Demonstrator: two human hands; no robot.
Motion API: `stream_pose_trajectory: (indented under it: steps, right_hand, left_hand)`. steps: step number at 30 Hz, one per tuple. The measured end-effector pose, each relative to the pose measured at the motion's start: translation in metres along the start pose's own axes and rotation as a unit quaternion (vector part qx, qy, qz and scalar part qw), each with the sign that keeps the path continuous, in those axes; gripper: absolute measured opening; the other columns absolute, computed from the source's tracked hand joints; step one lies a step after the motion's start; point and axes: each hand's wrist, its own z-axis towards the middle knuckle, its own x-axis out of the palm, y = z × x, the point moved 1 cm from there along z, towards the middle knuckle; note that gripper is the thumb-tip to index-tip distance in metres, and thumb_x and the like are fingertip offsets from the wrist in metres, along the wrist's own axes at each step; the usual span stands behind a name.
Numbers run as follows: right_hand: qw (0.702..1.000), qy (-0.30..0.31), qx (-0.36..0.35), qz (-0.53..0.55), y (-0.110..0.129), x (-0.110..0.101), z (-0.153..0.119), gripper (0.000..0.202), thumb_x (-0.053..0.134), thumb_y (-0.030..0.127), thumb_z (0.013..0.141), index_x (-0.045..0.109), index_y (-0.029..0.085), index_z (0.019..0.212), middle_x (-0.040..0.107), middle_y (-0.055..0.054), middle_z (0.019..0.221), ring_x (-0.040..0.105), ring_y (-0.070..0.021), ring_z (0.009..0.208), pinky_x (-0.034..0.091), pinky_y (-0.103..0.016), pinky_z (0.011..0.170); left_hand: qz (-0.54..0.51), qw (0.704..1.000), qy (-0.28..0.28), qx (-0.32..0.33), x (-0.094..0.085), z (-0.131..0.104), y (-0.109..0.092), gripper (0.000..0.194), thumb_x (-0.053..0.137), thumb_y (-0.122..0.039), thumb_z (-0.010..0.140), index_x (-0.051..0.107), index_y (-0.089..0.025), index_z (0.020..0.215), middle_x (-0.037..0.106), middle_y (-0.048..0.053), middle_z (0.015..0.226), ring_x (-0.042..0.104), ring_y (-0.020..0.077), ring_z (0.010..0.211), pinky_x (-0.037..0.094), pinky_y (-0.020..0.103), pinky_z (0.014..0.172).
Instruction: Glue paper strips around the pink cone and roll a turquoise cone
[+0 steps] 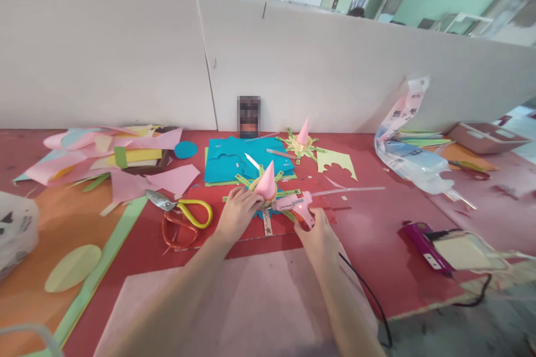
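Note:
My right hand is closed around the handle of a pink hot glue gun, whose nozzle points left. The nozzle comes up against the base of a paper craft with a pink cone and green strips spreading out around it. My left hand has its fingers closed on the left side of that craft, steadying it. Below the cone hangs a pale patterned paper strip. Some blue paper lies under the craft. The exact contact of nozzle and paper is hidden.
Scissors with yellow and red handles lie left of my hands. Behind sit blue paper sheets and a second cone craft. Paper scraps pile up at left. A purple power strip and a plastic bag are at right.

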Motion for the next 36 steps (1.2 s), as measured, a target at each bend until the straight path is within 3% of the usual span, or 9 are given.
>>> stream_pose_trajectory:
  steps: [20, 36]
  right_hand:
    - [1.000, 0.001, -0.010, -0.009, -0.003, 0.002, 0.000, 0.030, 0.049, 0.037, 0.072, 0.048, 0.022, 0.098, 0.062, -0.004, 0.095, 0.059, -0.0196, 0.076, 0.035, -0.025, 0.054]
    - [0.998, 0.037, 0.053, -0.014, -0.001, -0.012, -0.001, 0.032, 0.054, 0.038, 0.072, 0.047, 0.023, 0.100, 0.061, -0.003, 0.103, 0.059, -0.0185, 0.081, 0.033, -0.025, 0.054]
  left_hand:
    - [0.001, 1.000, -0.004, 0.001, 0.002, 0.000, 0.002, 0.014, 0.049, -0.026, 0.085, 0.059, -0.021, 0.076, 0.065, -0.002, 0.073, 0.052, 0.0135, 0.072, 0.034, 0.032, 0.086]
    - [-0.003, 1.000, 0.000, 0.003, 0.000, 0.000, 0.000, 0.018, 0.046, -0.027, 0.086, 0.058, -0.021, 0.074, 0.064, -0.003, 0.073, 0.051, 0.0129, 0.071, 0.033, 0.032, 0.087]
